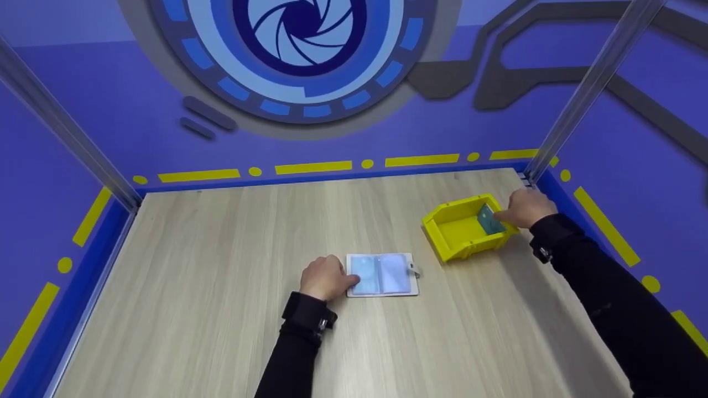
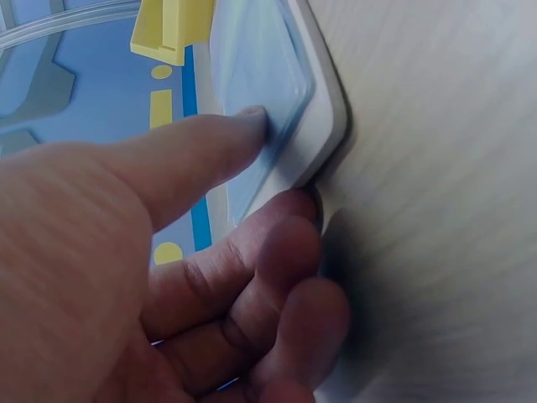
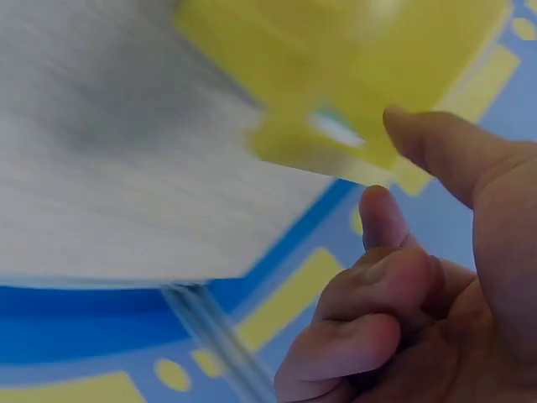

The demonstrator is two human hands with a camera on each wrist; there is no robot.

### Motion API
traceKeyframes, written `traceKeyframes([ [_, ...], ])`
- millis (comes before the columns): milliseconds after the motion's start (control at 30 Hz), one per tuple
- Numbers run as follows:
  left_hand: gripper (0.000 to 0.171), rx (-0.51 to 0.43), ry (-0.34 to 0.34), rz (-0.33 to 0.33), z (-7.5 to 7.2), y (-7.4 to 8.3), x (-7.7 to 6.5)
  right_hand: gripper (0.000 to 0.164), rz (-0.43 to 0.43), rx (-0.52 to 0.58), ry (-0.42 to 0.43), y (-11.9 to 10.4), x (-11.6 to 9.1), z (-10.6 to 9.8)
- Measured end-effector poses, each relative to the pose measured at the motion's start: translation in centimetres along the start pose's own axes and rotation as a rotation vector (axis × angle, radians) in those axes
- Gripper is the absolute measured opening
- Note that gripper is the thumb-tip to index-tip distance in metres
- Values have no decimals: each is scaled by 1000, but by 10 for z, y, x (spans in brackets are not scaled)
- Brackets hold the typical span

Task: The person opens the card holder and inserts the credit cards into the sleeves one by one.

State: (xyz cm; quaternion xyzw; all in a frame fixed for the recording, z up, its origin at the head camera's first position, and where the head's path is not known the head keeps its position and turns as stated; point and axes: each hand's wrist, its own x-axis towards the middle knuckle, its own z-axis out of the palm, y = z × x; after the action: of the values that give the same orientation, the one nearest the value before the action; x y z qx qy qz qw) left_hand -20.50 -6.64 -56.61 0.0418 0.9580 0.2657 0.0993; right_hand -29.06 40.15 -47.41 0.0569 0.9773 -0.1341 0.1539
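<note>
A small white card holder (image 1: 381, 275) lies spread open on the table, with clear bluish sleeves inside and a snap strap on its right edge. My left hand (image 1: 326, 278) pinches its left edge. The thumb (image 2: 243, 130) lies on the sleeve and the index finger is at the underside. At the right, a dark green card (image 1: 490, 220) leans inside the yellow bin (image 1: 451, 235) against its right wall. My right hand (image 1: 529, 208) is at that end of the bin, thumb over the rim beside the card. In the right wrist view, thumb and index finger stand apart and the bin is blurred.
Blue walls with yellow marks enclose the wooden table (image 1: 232, 265) at the back and both sides. Metal posts (image 1: 575, 110) rise at the back corners. The bin stands near the back right corner, to the right of the card holder.
</note>
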Motion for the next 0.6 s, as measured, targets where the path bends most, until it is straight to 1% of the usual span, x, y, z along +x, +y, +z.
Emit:
traceKeyframes([
  [67,57,-3,4,9,0,0,0,54,32,-3,-38,4,5,6],
  [133,59,0,-1,13,0,0,0,57,52,-11,-56,6,8,12],
  [233,60,3,2,14,0,0,0,57,57,-34,-40,6,12,17],
  [333,60,-2,-4,9,0,1,0,56,54,-45,-17,3,12,18],
  [467,60,-15,-3,14,-1,1,-1,50,43,-54,-3,-1,10,14],
  [600,59,-11,5,14,-3,0,-2,38,30,-74,-3,-5,6,9],
])
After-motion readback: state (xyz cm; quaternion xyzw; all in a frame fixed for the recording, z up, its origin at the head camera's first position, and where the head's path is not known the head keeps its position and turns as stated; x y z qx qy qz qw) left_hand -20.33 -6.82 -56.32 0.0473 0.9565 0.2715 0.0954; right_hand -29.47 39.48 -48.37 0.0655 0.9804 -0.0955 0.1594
